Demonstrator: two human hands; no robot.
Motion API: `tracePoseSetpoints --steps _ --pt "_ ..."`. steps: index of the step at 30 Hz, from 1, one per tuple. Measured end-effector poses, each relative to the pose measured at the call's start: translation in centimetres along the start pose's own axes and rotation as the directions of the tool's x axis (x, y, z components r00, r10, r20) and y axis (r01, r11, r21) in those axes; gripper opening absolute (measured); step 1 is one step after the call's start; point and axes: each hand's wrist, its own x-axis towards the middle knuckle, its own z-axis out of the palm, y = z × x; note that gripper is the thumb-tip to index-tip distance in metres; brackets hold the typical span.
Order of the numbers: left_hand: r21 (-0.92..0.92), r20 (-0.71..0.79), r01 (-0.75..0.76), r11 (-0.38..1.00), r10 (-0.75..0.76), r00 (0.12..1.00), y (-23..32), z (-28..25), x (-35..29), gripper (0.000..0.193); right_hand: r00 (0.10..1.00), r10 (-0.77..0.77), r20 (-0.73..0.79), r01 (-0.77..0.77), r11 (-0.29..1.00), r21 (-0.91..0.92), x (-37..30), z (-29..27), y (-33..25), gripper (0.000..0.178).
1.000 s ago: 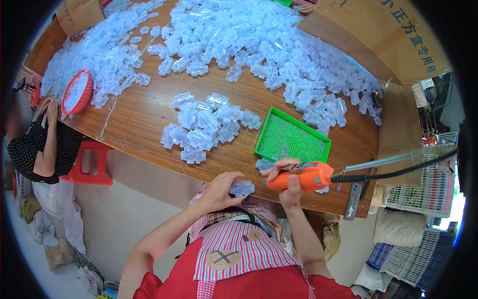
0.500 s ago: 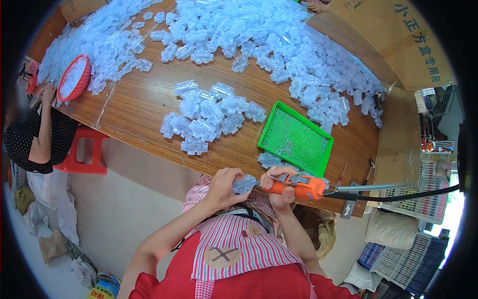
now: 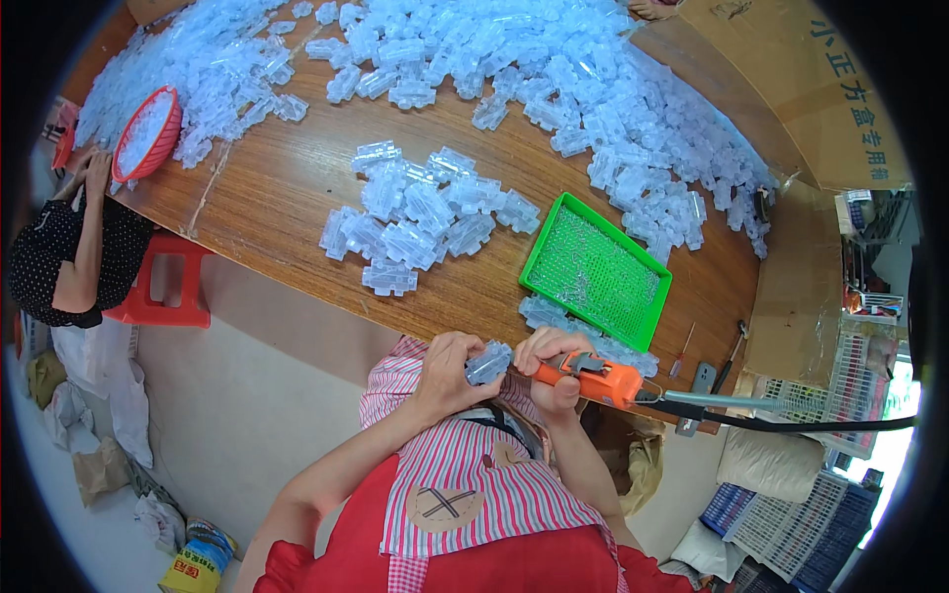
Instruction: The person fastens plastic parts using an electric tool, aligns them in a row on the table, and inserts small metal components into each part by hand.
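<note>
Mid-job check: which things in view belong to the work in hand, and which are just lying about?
In the work:
Clear plastic piece in the left hand
Orange corded tool in the right hand
Probably green tray, cluster of clear pieces

Seemingly lying about:
Brown paper bag
Yellow-and-blue bag

A red top (image 3: pixel 356 539) with short sleeves (image 3: pixel 282 568) is showing beneath an apron (image 3: pixel 539 509) that is carrying pink, white and greyish stripes. A tan oval patch (image 3: pixel 430 516) is bearing a dark cross; a pink-and-white gingham strap (image 3: pixel 403 573) is hanging below.
</note>
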Motion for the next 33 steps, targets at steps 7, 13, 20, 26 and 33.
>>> tracePoseSetpoints --steps 7,13,20,26,33 --pt "-0.029 0.042 0.035 0.999 -0.034 0.999 0.3 -0.5 0.3 0.048 0.995 -0.075 0.069 0.079 0.995 -0.058 0.1 -0.3 0.2 0.059" --pt "0.028 0.138 0.055 0.998 -0.058 0.989 1.6 -1.2 1.1 0.068 0.999 0.043 0.028 -0.043 0.999 0.028 0.6 -0.6 -1.5 0.069" --pt "-0.301 0.171 0.493 0.817 -0.462 0.870 4.3 -2.9 1.8 0.081 0.995 -0.006 -0.096 0.021 0.987 0.157 1.3 -1.3 -4.9 0.070" --pt "-0.099 0.388 0.552 0.828 -0.479 0.787 5.2 -5.0 1.3 0.048 0.993 0.015 -0.117 -0.002 0.993 0.115 0.5 -1.6 -5.0 0.069" --pt "-0.449 0.616 0.858 0.248 -0.610 0.498 4.1 -4.0 -0.6 0.049 0.994 0.020 -0.105 -0.005 0.990 0.139 0.1 -1.7 -4.8 0.069"
